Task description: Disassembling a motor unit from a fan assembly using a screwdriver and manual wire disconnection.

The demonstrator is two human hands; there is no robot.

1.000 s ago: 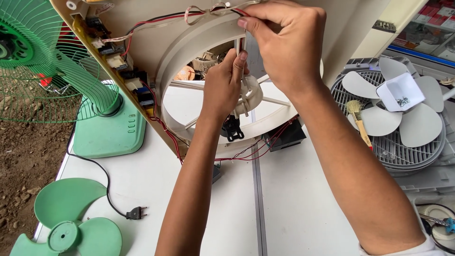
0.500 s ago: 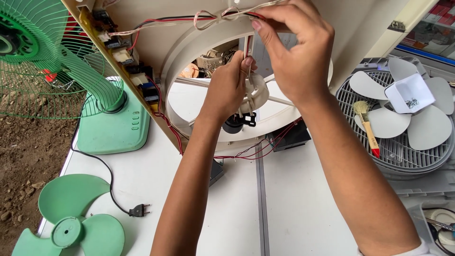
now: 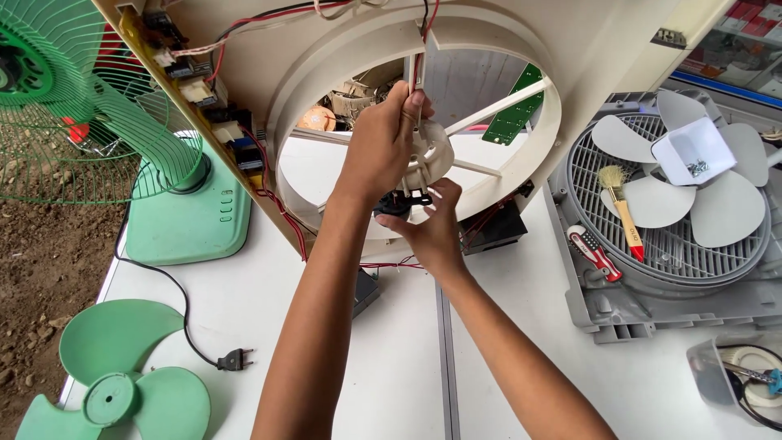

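A cream box-fan housing (image 3: 326,73) stands tilted on the white table, its round ring open toward me. Thin spokes hold a round cream hub (image 3: 436,155) at the ring's middle. My left hand (image 3: 383,151) reaches up from below and grips the hub and the upright spoke above it. My right hand (image 3: 432,232) sits just under the hub, fingers pinched on a small black part (image 3: 397,204) that hangs there. Red and white wires (image 3: 269,195) run along the housing's top and left edge.
A green table fan (image 3: 175,212) stands at left, with its loose green blade (image 3: 122,383) and black plug (image 3: 234,358) in front. At right lies a grey grille (image 3: 676,253) bearing a pale blade, a white box of screws (image 3: 692,151), a brush (image 3: 619,208) and a red screwdriver (image 3: 595,253).
My right hand has dropped from the wires at the top of the ring to the black part under the hub. My left hand has stayed on the hub.
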